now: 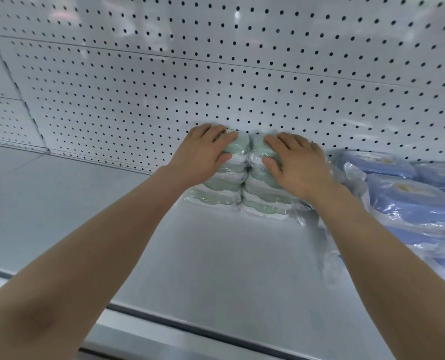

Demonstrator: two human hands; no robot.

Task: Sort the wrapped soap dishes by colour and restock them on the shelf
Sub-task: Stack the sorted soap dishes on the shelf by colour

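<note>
Reaching deep over the flat pale grey metal shelf (216, 255), both bare arms run forward to two upright stacks of pale green, scallop-edged plastic soap dishes wrapped in clear film. The left green stack (222, 188) and the right green stack (265, 201) stand side by side with their inner edges touching, at the foot of the white perforated metal back panel (216, 74). The left hand (203, 154) lies over the top of the left green stack, its fingers draped across the uppermost dish and its thumb pressed on the near face, so it clasps the top of that pile. The right hand (299, 165) mirrors it on the right green stack, fingers spread over the top and thumb on the front. Each pile's long axis is vertical, and each sits directly under its own palm, further from the person than the wrists. Any release would therefore seem to call for lifting the fingers straight up and drawing back along the forearms, not sideways, which could topple a tall, slippery column. Whether the backs of the piles touch the panel cannot be told. To the right, the heap of pale blue, film-wrapped plastic soap dishes (403, 201) lies just beside the right green stack, with loose film between them. The right hand is the nearer one to it. The sorting looks partly done — green beside blue, with bare shelf to the left.
</note>
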